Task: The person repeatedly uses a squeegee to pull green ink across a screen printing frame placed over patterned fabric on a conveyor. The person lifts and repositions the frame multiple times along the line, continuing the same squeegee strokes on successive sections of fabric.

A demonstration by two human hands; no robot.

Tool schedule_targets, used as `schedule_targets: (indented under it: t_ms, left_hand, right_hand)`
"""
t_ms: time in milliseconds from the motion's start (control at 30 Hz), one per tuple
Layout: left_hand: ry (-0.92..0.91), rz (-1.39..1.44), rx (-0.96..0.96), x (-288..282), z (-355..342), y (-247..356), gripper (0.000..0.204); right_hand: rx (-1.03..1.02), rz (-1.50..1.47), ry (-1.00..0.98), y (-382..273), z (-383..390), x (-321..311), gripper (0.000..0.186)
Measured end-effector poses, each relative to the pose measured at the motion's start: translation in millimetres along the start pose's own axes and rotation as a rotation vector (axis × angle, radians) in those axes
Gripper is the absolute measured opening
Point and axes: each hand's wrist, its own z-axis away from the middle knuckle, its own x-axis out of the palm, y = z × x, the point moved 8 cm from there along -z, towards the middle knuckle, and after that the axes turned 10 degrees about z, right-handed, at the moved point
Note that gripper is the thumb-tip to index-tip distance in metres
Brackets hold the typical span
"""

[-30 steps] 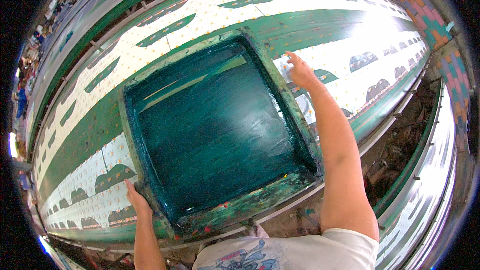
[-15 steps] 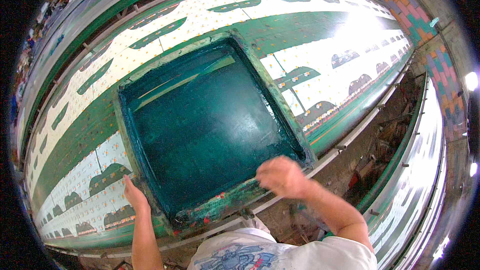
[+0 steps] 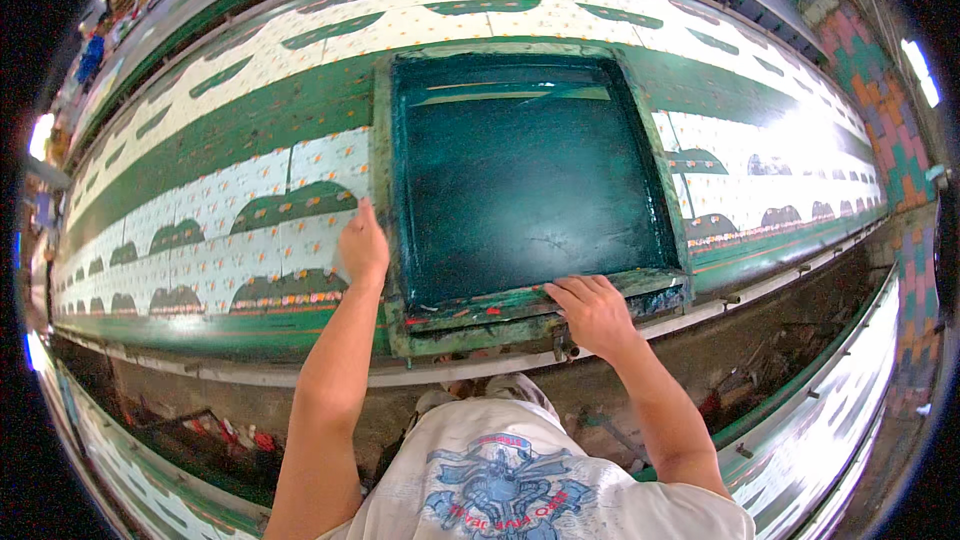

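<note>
A square screen-printing frame (image 3: 450,324) with a worn green rim lies on the long green table in front of me. Its inside is coated dark teal, and a thin pale strip (image 3: 590,93) runs across the far end. My right hand (image 3: 597,318) grips the near rim right of its middle, fingertips over the top edge; the thumb is hidden. Close beside the left rim, my left hand (image 3: 362,248) is raised edge-on with fingers stretched upward, holding nothing visible. Whether it touches the rim I cannot tell. White patterned sheets (image 3: 215,185) lie left of the frame.
More white sheets with dark scalloped gaps (image 3: 750,135) continue to the right and along the far side. A pale rail (image 3: 290,372) with short pegs follows the table's near edge. Behind me, other long tables (image 3: 850,370) flank a cluttered aisle. Coloured paving (image 3: 885,130) shows at right.
My view has turned, so the frame appears squarer and farther right. My right hand has come from above the near right corner onto the near rim. My left hand stays near the left side.
</note>
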Motion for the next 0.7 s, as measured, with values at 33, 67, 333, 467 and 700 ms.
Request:
schedule_targets:
  t_ms: [33,67,333,467,700]
  left_hand:
    - [-0.032,0.013,0.029,2.6,-0.3,2.0,0.081]
    - [-0.066,0.026,0.059,4.3,-1.6,4.8,0.08]
    - [-0.09,-0.009,0.005,6.3,-2.5,-2.3,0.08]
    - [-0.087,0.046,0.027,9.2,-8.0,-8.4,0.081]
    - [-0.086,0.172,0.056,8.6,-10.3,-10.4,0.072]
  right_hand:
    - [-0.033,0.012,-0.117,-10.7,-12.1,4.8,0.05]
    - [-0.062,0.024,-0.234,-16.9,-20.1,9.5,0.051]
    - [0.061,-0.004,-0.379,-11.6,-33.5,-9.6,0.04]
    - [0.042,0.018,-0.276,-23.9,-11.7,4.9,0.048]
    - [0.017,0.038,0.025,-31.4,9.2,17.1,0.068]
